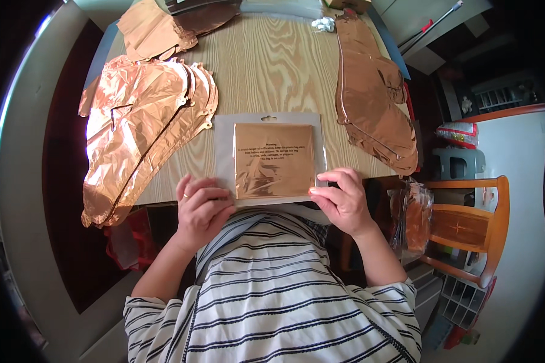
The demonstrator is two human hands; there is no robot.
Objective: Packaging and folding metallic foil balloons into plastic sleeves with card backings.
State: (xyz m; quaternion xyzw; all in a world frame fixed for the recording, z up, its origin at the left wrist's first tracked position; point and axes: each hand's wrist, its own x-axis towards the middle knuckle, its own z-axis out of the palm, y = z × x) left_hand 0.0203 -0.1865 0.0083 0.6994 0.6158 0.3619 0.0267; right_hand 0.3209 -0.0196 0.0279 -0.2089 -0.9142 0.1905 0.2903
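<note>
A clear plastic hang-hole packet (226, 139) lies at the table's near edge, with a folded square of copper-coloured foil (274, 175) inside and dark print on its front. My left hand (204, 207) is closed at the packet's lower left edge, fingers bent over it. At the lower right edge, my right hand (345, 201) pinches the plastic between thumb and fingers. Flat copper foil balloons (136, 115) lie stacked to the left, their tabbed edges fanned out. Another pile of flat foil balloons (372, 103) is spread along the right side.
The wood-grain table (272, 66) fills the middle. More foil pieces (148, 30) lie at its far left, a stack of clear plastic bags (284, 7) at the far edge, and a small white bundle (324, 24) nearby. A wooden chair (460, 227) stands to the right, with filled packets (416, 218) beside it.
</note>
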